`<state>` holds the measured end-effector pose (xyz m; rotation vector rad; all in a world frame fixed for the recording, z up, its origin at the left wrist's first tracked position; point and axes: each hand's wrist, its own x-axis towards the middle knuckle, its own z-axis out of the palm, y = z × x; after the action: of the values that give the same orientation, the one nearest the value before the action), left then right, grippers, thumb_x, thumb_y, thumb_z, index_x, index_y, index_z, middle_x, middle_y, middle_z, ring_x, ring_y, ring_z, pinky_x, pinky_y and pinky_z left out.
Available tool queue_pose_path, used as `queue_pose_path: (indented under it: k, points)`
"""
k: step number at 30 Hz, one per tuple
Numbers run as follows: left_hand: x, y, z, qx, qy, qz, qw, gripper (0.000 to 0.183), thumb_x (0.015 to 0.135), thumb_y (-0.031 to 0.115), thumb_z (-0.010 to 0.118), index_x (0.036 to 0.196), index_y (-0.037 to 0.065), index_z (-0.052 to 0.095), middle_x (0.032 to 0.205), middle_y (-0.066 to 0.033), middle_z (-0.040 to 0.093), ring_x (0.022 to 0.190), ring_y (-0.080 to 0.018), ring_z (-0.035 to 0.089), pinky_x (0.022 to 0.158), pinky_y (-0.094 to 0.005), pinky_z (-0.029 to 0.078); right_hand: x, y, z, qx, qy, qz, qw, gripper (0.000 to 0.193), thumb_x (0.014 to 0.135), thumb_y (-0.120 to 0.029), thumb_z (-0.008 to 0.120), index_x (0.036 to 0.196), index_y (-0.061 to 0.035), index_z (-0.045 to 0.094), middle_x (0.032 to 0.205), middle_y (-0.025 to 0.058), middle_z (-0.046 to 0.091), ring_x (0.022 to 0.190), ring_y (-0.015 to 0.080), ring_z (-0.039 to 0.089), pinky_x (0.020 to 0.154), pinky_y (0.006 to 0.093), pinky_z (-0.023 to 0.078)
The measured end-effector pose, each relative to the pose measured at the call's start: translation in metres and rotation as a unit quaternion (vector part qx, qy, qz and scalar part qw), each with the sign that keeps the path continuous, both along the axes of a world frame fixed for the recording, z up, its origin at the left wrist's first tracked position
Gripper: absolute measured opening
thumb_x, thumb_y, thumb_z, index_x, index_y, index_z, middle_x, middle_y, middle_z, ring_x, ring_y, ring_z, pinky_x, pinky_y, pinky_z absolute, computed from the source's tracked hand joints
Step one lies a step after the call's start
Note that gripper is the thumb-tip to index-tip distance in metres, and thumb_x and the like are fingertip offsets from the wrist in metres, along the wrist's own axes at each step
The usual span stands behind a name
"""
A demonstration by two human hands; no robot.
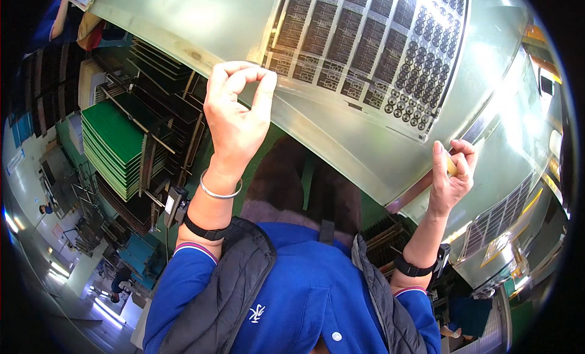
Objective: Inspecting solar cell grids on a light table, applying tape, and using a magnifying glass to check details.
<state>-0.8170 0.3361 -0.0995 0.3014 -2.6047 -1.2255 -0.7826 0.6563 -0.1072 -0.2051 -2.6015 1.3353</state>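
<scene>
Left hand (234, 119) pinching near edge of clear patterned sheet (365, 49) at frame centre-top, right hand (452, 174) gripping small yellow piece (451, 165) at right, green boards (116, 143) stacked left.

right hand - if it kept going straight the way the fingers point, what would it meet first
The right hand points up toward the table. Its fingertips already seem to touch the near edge of the pale translucent sheet, so it would likely meet that sheet first, though depth is unclear.

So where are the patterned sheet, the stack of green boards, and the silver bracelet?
patterned sheet (365, 43), head view, middle of its dark grid.
stack of green boards (116, 131), head view, top board.
silver bracelet (220, 192), head view, band on left wrist.
</scene>
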Motion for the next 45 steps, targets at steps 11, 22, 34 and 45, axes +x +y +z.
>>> queue_pose_path:
  k: [11,22,34,45]
  points:
    - [0.003,-0.006,-0.002,-0.057,-0.001,-0.003,0.998,0.008,0.082,0.009,0.072,0.086,0.002,0.07,0.094,-0.0051,0.063,0.087,-0.0136,0.057,0.079,-0.0245,0.045,0.0,-0.008,-0.004,0.028,0.014,-0.014,0.999,0.025,0.069,-0.006,0.082,0.066,-0.0001,0.058,0.097,0.0122,0.058,0.081,0.0179,0.058,0.069,0.0272,0.048]
    - [0.002,0.001,-0.003,-0.056,-0.001,-0.011,0.998,0.007,0.08,0.003,0.072,0.086,0.001,0.068,0.092,-0.0063,0.061,0.087,-0.0164,0.058,0.081,-0.0274,0.046,-0.001,-0.005,-0.003,0.076,0.035,-0.007,0.996,0.026,0.068,-0.007,0.082,0.066,-0.001,0.057,0.096,0.0125,0.058,0.08,0.0183,0.057,0.067,0.0276,0.048]
    - [0.003,0.0,-0.005,-0.054,0.014,-0.019,0.998,0.007,0.08,0.001,0.071,0.086,0.001,0.068,0.093,-0.0067,0.06,0.088,-0.0167,0.058,0.082,-0.0278,0.045,-0.002,-0.012,0.001,0.105,0.042,0.005,0.994,0.03,0.07,-0.001,0.08,0.069,-0.0016,0.05,0.095,0.0128,0.059,0.082,0.0174,0.055,0.07,0.0271,0.046]
    - [0.007,-0.003,-0.011,-0.162,0.031,-0.024,0.986,0.021,0.081,0.01,0.071,0.1,0.007,0.063,0.105,-0.012,0.051,0.105,-0.0247,0.048,0.094,-0.0363,0.037,-0.005,-0.021,0.002,0.141,0.05,0.009,0.989,0.03,0.067,0.001,0.078,0.062,-0.0019,0.049,0.095,0.0126,0.063,0.082,0.0236,0.059,0.068,0.0315,0.049]
